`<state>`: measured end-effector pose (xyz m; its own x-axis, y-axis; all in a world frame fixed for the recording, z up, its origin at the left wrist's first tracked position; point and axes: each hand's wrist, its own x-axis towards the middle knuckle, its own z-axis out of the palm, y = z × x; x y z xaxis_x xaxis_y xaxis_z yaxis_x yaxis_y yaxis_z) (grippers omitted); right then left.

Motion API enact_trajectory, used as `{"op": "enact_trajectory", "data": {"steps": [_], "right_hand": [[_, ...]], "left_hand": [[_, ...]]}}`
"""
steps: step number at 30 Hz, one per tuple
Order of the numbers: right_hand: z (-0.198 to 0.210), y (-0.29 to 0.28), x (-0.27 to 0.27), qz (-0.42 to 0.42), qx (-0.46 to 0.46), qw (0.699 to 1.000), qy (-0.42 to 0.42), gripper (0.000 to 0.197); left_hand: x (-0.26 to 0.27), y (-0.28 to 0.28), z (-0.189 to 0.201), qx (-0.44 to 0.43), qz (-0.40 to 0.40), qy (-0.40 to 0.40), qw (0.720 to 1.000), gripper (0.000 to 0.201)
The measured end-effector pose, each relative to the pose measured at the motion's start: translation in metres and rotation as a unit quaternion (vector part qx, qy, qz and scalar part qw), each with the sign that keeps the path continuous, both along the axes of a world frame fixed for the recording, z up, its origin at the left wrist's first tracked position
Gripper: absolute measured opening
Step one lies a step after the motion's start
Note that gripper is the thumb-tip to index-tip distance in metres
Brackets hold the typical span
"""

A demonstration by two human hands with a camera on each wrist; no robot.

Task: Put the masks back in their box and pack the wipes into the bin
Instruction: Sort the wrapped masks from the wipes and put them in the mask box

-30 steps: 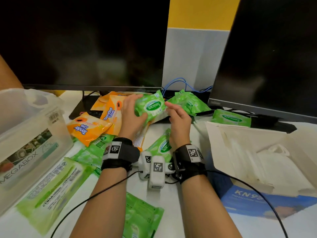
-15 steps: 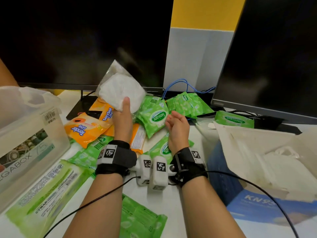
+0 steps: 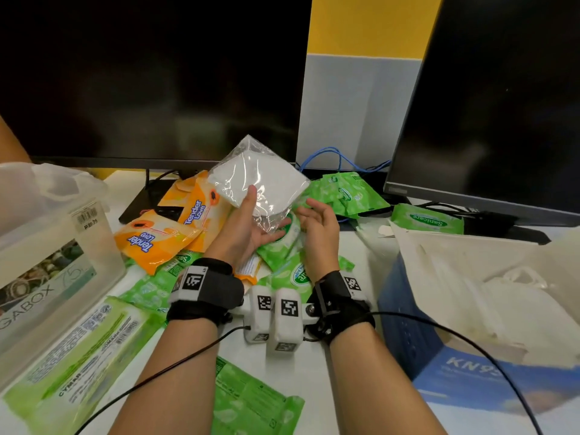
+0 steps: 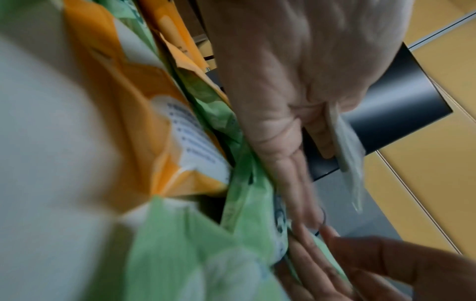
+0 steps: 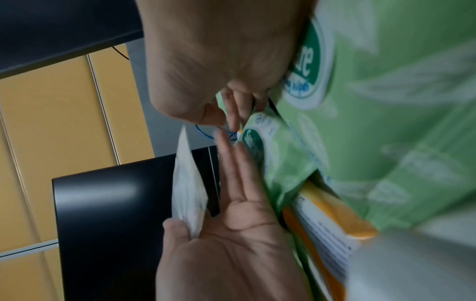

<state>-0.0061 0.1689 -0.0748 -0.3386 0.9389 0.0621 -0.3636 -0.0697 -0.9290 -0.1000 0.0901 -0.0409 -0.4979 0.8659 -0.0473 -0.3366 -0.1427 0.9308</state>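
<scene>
My left hand (image 3: 252, 215) pinches a white mask (image 3: 257, 177) sealed in a clear bag, thumb on top and fingers beneath, above the pile of wipes. The bag's edge (image 4: 346, 146) shows beside my thumb in the left wrist view. My right hand (image 3: 315, 216) is open with relaxed fingers just right of the bag's lower corner and holds nothing. Green wipes packs (image 3: 282, 246) and orange wipes packs (image 3: 157, 240) lie on the table under both hands. The blue mask box (image 3: 470, 375) stands open at the right with white masks (image 3: 518, 309) inside. The clear bin (image 3: 47, 246) stands at the left.
Two dark monitors (image 3: 150, 76) stand close behind the pile, with blue cables (image 3: 339, 158) between them. A long green wipes pack (image 3: 75, 359) lies by the bin, another green pack (image 3: 251, 403) lies between my forearms, and one more (image 3: 426, 219) behind the mask box.
Both hands were on a green wipes pack; the left hand then lifted the bagged mask and has brought it rightward. The right hand has opened and risen beside the mask.
</scene>
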Motion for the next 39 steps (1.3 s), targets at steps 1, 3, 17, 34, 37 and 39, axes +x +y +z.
{"op": "enact_trajectory", "data": {"steps": [1, 3, 17, 34, 37, 39], "right_hand": [[0.002, 0.000, 0.001, 0.030, -0.015, 0.999, 0.034, 0.035], [0.002, 0.001, 0.000, 0.062, -0.037, 0.996, 0.057, 0.037], [-0.010, 0.010, -0.011, 0.103, -0.094, 0.990, -0.022, 0.029], [0.001, 0.003, -0.006, 0.214, -0.165, 0.959, 0.087, 0.018], [0.000, 0.000, -0.005, 0.245, -0.132, 0.957, 0.084, 0.022], [0.001, -0.002, -0.003, 0.273, -0.127, 0.946, 0.116, 0.025]], "left_hand": [[0.001, 0.001, 0.000, 0.009, 0.008, -0.012, 1.000, 0.053], [0.003, 0.001, 0.000, 0.028, 0.018, -0.016, 0.999, 0.048], [-0.003, -0.003, 0.002, -0.017, 0.167, 0.133, 0.977, 0.044], [-0.005, -0.007, 0.002, -0.106, 0.222, 0.209, 0.946, 0.055], [-0.009, -0.005, 0.002, -0.072, 0.252, 0.171, 0.950, 0.061], [-0.010, -0.005, 0.004, 0.010, 0.212, 0.071, 0.975, 0.048]]}}
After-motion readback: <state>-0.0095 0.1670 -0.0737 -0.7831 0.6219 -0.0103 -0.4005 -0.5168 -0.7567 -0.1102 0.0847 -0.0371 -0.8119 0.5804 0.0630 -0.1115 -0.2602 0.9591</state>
